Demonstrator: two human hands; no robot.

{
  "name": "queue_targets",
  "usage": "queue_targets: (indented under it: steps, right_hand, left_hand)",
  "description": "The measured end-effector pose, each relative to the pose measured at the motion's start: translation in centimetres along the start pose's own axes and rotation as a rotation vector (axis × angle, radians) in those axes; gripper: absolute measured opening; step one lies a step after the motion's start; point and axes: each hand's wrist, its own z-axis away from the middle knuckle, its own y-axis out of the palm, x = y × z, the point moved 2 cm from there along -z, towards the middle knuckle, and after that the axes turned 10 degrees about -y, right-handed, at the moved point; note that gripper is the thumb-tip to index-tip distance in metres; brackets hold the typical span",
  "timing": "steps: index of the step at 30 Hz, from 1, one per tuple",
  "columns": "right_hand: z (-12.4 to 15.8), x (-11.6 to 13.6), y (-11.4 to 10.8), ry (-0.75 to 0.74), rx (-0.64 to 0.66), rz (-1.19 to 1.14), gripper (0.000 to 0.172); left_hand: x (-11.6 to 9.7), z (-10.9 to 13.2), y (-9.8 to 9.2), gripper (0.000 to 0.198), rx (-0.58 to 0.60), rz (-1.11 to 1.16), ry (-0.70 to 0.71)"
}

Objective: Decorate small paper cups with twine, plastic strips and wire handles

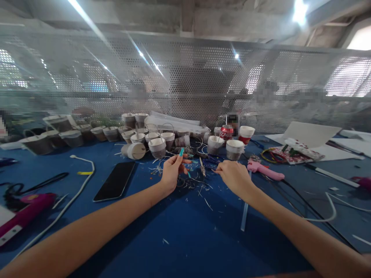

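Note:
My left hand (174,170) is raised over the blue table with its fingers apart and long turquoise nails showing; nothing can be made out in it. To the right, my right hand (233,175) is bent down with thumb and fingers pressed together. What it pinches, if anything, is too small to name. Between the hands lie thin fibre scraps (199,185) and a small pale twisted piece (202,168). Small wrapped cups, among them one white-rimmed cup (157,148) and another cup (234,149), stand just beyond my hands.
A black phone (115,181) lies left of my hands. On the right are a pink glue gun (266,171) and a clear glue stick (245,212). Behind stand a red can (226,132), stacked paper cups (246,134) and a perforated metal screen (199,81). Cables cross both sides.

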Motion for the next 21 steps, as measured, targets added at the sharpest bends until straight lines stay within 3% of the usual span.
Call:
queue_targets:
  steps: [11, 16, 21]
  right_hand:
    - [0.0, 0.0, 0.2, -0.082, -0.148, 0.037, 0.013]
    - [-0.2, -0.7, 1.0, -0.113, -0.043, 0.022, 0.017]
    - [-0.3, -0.6, 0.8, -0.079, -0.041, -0.001, 0.020]
  left_hand:
    - [-0.1, 0.1, -0.1, 0.032, -0.023, 0.044, -0.005]
    - [-0.1, 0.0, -0.2, 0.032, -0.010, 0.085, 0.017]
    - [-0.2, -0.1, -0.2, 0.028, -0.032, 0.108, 0.001]
